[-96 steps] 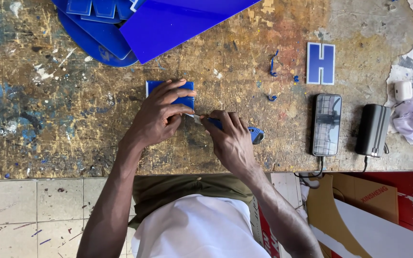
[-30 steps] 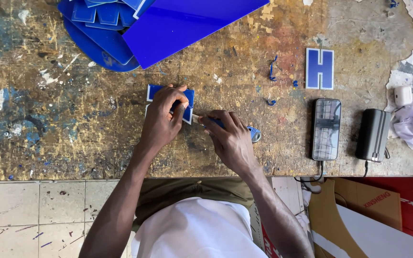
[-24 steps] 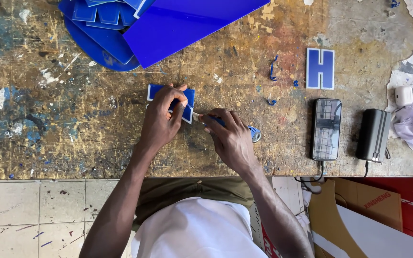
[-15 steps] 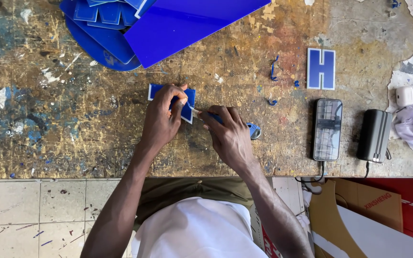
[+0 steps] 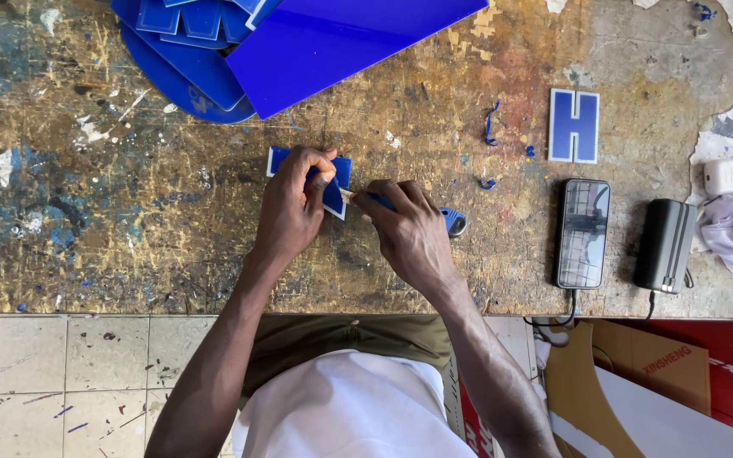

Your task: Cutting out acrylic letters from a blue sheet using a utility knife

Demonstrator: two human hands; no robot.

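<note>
1. Since earlier, your left hand (image 5: 292, 203) has shifted from lying flat on the blue piece (image 5: 334, 188) to pinching its edge.
2. Your right hand (image 5: 409, 231) grips a knife (image 5: 451, 220), its tip against the piece, mid-frame on the worktop (image 5: 129, 246).
3. Pinching steadies the cut.

Phone (image 5: 583, 233), blk box (image 5: 663, 246), blue sheets (image 5: 332, 42)

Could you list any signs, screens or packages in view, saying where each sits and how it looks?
Cut-out sign piece: upper right of the workbench, flat blue block shape with a white edge.
Phone: right of the hands, dark rectangular screen, cable attached.
Cardboard box: below the bench edge, brown, with printing.
</note>
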